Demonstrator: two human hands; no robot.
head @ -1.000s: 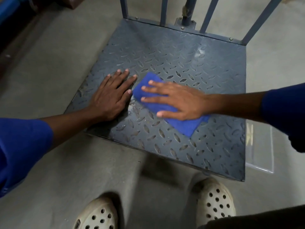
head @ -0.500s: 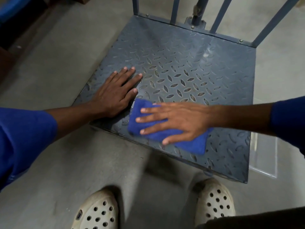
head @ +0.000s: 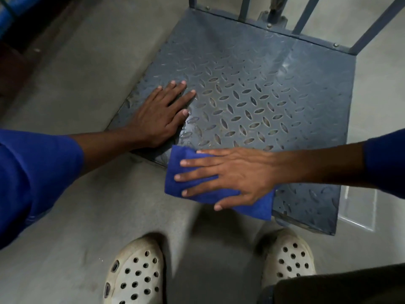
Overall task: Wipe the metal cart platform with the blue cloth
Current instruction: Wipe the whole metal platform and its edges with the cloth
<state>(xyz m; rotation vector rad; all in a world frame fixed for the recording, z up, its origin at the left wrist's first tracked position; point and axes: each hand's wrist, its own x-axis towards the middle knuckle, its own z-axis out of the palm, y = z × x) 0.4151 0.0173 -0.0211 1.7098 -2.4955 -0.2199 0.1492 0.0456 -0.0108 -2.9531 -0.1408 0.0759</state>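
The grey diamond-plate cart platform (head: 252, 88) lies low on the floor in front of me. My right hand (head: 230, 174) presses flat, fingers spread, on the folded blue cloth (head: 186, 185), which overhangs the platform's near edge. My left hand (head: 162, 113) rests flat and empty on the platform's near left corner, a short way from the cloth.
Upright blue-grey rails (head: 306, 16) rise from the platform's far edge. Grey concrete floor (head: 83, 73) surrounds the cart. My two white perforated clogs (head: 135, 273) stand just before the near edge. A clear flat sheet (head: 357, 207) lies at the platform's right.
My right hand has dragged the cloth from mid-platform toward me, down to the near edge. My left hand has stayed planted on the left corner.
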